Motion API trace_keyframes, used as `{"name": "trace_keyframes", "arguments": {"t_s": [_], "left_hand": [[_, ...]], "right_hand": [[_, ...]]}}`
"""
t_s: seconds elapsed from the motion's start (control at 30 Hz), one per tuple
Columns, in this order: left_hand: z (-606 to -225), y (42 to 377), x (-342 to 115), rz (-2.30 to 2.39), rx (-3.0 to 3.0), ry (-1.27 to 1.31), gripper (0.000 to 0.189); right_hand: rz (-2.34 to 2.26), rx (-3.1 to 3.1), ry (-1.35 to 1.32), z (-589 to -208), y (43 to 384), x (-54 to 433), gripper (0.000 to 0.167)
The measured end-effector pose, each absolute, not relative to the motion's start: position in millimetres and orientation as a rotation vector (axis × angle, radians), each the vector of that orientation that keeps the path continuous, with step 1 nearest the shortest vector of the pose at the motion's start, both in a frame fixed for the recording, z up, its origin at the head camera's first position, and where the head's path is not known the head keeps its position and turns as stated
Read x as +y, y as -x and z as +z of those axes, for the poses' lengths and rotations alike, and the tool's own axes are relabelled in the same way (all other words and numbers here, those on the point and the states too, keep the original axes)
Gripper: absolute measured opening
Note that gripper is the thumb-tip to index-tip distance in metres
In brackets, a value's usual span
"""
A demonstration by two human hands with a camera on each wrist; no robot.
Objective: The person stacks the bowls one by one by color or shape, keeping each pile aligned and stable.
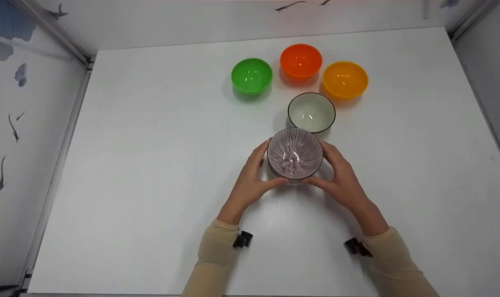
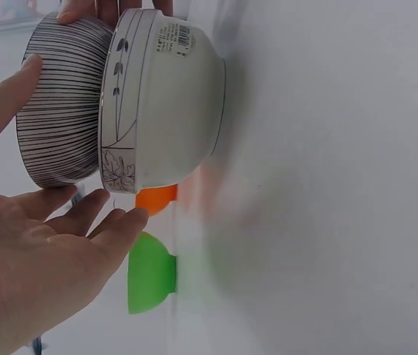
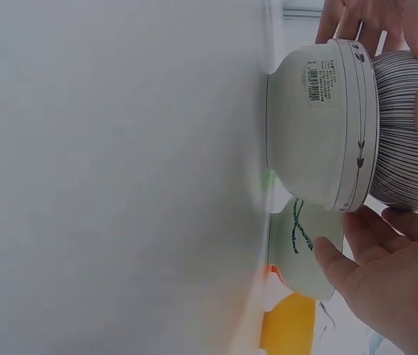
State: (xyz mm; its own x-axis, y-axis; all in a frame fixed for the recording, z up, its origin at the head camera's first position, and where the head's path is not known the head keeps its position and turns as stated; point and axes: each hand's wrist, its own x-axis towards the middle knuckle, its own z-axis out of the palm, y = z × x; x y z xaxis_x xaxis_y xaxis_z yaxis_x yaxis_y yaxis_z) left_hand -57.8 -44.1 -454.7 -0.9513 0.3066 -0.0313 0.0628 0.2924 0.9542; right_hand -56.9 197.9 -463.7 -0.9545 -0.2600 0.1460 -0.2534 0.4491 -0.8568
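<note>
A bowl with fine dark stripes [image 1: 295, 153] sits in the mouth of a white bowl with a leaf-patterned band and a barcode label [image 2: 175, 111]. My left hand [image 1: 252, 179] holds the striped bowl from the left, thumb on its near side and fingers round its far side. From the right, my right hand [image 1: 343, 181] holds the same bowl in a mirrored grip. In both wrist views the white bowl stands upright on the table under the striped one. From above, the striped bowl hides nearly all of it.
Just beyond the stack stands a pale bowl with a dark rim [image 1: 312, 113]. Farther back on the white table [image 1: 151, 165] are a green bowl [image 1: 252, 76], an orange bowl [image 1: 301, 62] and a yellow bowl [image 1: 345, 80]. A white wall panel [image 1: 192, 24] borders the far edge.
</note>
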Motion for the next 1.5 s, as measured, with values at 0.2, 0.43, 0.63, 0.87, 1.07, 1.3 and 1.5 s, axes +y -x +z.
{"name": "trace_keyframes", "arguments": {"t_s": [0.2,0.43,0.63,0.87,1.07,1.3,1.5], "left_hand": [[-459.1,57.3,-44.4,1.701,2.358,-0.337,0.098],[-462.3,56.9,-43.9,1.69,2.329,-0.301,0.099],[-465.1,56.3,-43.2,1.676,2.337,-0.295,0.099],[-468.3,56.6,-42.2,1.64,2.358,-0.292,0.099],[-468.3,56.5,-41.9,1.628,2.369,-0.299,0.099],[-469.4,56.6,-41.7,1.626,2.368,-0.296,0.099],[-471.6,56.3,-40.8,1.626,2.366,-0.288,0.099]], "right_hand": [[-1.555,2.667,0.476,-465.8,57.5,197.1,0.098],[-1.499,2.644,0.42,-466.0,57.3,195.9,0.096],[-1.479,2.615,0.392,-467.0,57.1,196.5,0.096],[-1.44,2.599,0.365,-464.9,56.0,196.5,0.098],[-1.424,2.597,0.351,-464.3,56.2,196.6,0.098],[-1.421,2.593,0.347,-465.0,55.9,196.9,0.098],[-1.435,2.578,0.347,-464.7,55.6,197.9,0.097]]}}
